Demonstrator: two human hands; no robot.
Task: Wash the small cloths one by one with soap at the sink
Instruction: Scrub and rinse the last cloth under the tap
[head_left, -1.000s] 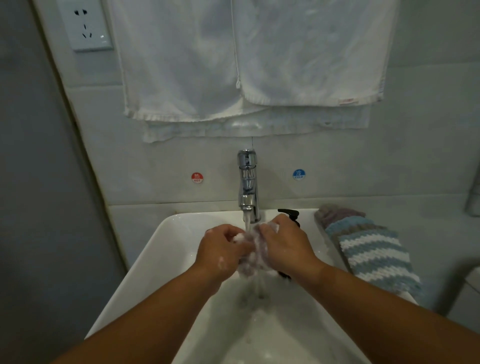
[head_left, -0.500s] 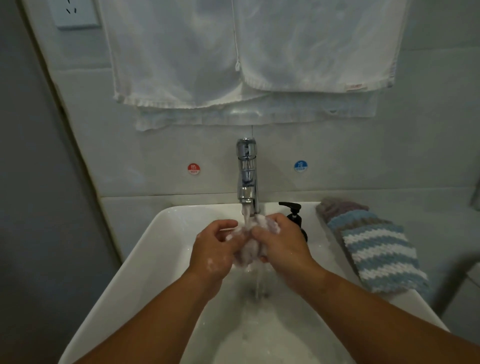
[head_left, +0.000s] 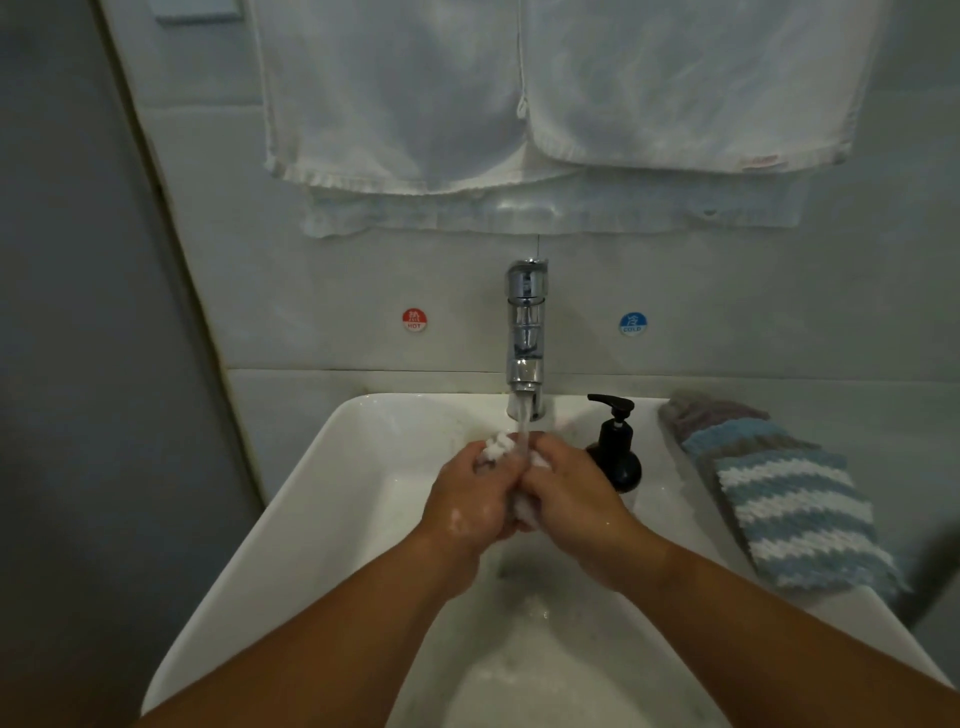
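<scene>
A small pale cloth (head_left: 497, 446), wet and bunched, is squeezed between both my hands under the running water of the chrome tap (head_left: 525, 332). My left hand (head_left: 470, 501) grips its left side, with suds on the knuckles. My right hand (head_left: 569, 496) grips its right side, and most of the cloth is hidden between the palms. Both hands are above the white sink (head_left: 337, 499). A black soap pump bottle (head_left: 615, 447) stands on the sink's back right rim. Blue, white and grey striped knitted cloths (head_left: 779, 499) lie stacked on the right rim.
White towels (head_left: 545, 104) hang on the wall above the tap. Red hot (head_left: 414, 319) and blue cold (head_left: 632, 323) stickers flank the tap. A grey wall (head_left: 78, 364) closes in the left side. Foamy water sits in the basin's near part.
My hands have closed tighter together around the cloth, hiding more of it. The view has tilted down and nearer to the sink.
</scene>
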